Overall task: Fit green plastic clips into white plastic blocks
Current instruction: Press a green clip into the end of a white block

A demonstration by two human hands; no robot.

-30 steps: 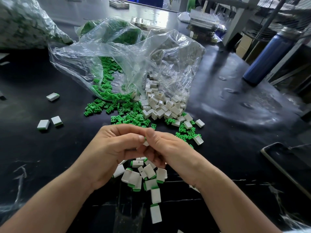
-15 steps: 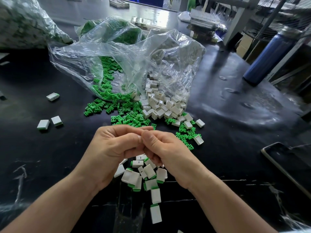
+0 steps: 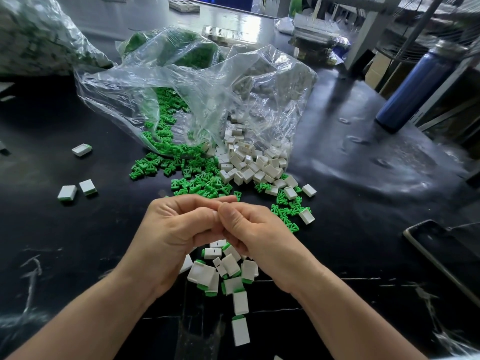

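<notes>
Head view: the left hand [image 3: 176,229] and the right hand [image 3: 255,229] meet at the centre of the frame, fingers curled and thumb tips pressed together. The fingers hide whatever sits between them, so I cannot tell whether either one grips a part.

I can read no writing. The flat grey pieces [image 3: 228,35] at the top of the frame are too blurred.

Just above the hands in the frame, small loose green plastic clips [image 3: 197,183] spill across the black tabletop [image 3: 78,242]. Beside them on the right is a heap of hollow white plastic blocks [image 3: 249,167]. Both run out of a crumpled clear plastic bag [image 3: 207,87], whose folds blur its contents.

Directly below the hands lies a cluster of white blocks with green ends [image 3: 230,268], partly covered by the wrists. Three more such blocks [image 3: 75,190] lie well apart at the left.

A blue cylindrical bottle [image 3: 415,84] stands at the upper right. A dark flat phone [image 3: 441,253] is cut off by the right edge.
</notes>
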